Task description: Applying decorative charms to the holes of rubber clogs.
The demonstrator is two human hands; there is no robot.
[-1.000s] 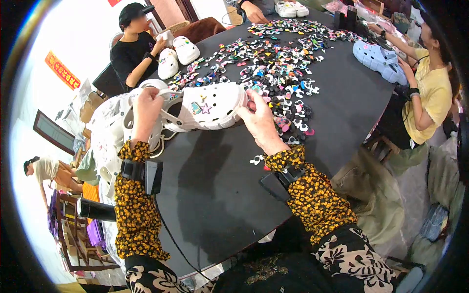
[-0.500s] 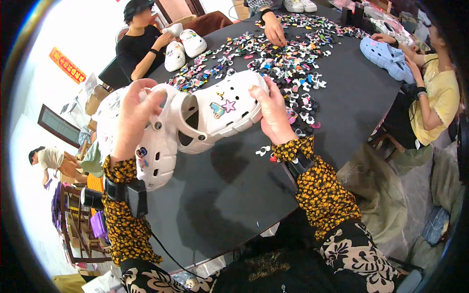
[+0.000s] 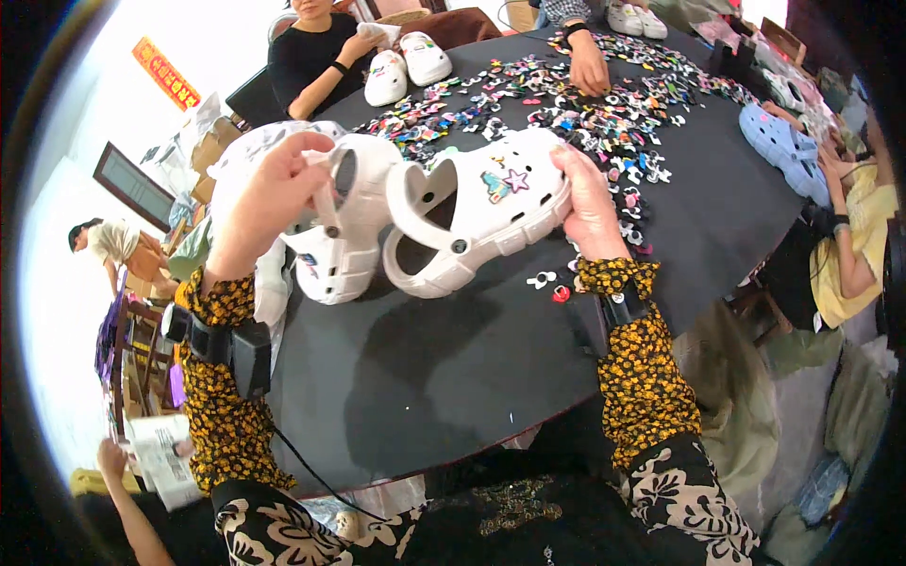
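My right hand [image 3: 595, 203] grips the toe of a white clog [image 3: 481, 215], thumb on top. A star charm [image 3: 515, 180] and a blue-green charm [image 3: 494, 187] sit on that clog's upper. My left hand [image 3: 278, 193] is closed on the strap of a second white clog [image 3: 351, 269], which hangs tilted with a small charm near its toe. The two clogs are held up over the table, close side by side. White wrapping [image 3: 247, 156] lies behind my left hand, partly hidden by it.
Many loose colourful shoe charms [image 3: 595, 127] spread over the dark table [image 3: 453, 377]. A white charm and a red charm [image 3: 562, 293] lie near my right wrist. Co-workers sit around the far side, with a white clog pair [image 3: 427, 58] and a blue clog [image 3: 779, 141].
My left hand has turned its clog, so the toe points downward and its strap shows in my fingers. The view has shifted; an arm with a printed sheet beside it appears at lower left.
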